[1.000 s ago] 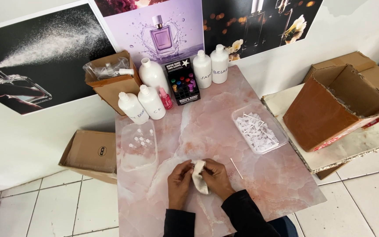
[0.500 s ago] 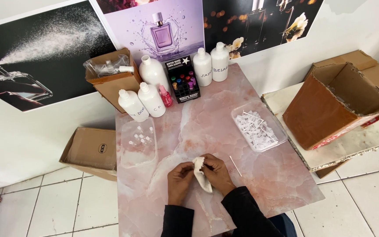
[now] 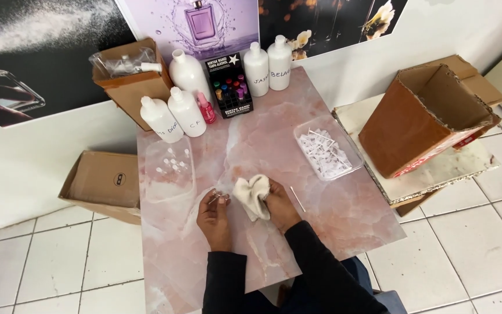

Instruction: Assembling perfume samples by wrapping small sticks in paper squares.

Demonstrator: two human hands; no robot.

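While person sits at pink marble table (image 3: 344, 221), left hand (image 3: 215, 214) pinches small clear glass vial (image 3: 217, 196), fingertips pressed on it. Right hand (image 3: 279, 204) grips crumpled cream cloth (image 3: 251, 195), just beside vial. Step looks like wiping vial clean. Next move likely calls for steady pinch, cloth brought onto glass. Vial tiny, details unclear; cloth hides right fingertips.

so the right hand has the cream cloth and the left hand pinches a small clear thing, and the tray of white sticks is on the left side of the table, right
Not quite. The tray of white sticks sits on the right side of the table, as the head view shows. The rest holds: the right hand has the cream cloth, and the left hand pinches a small clear thing.
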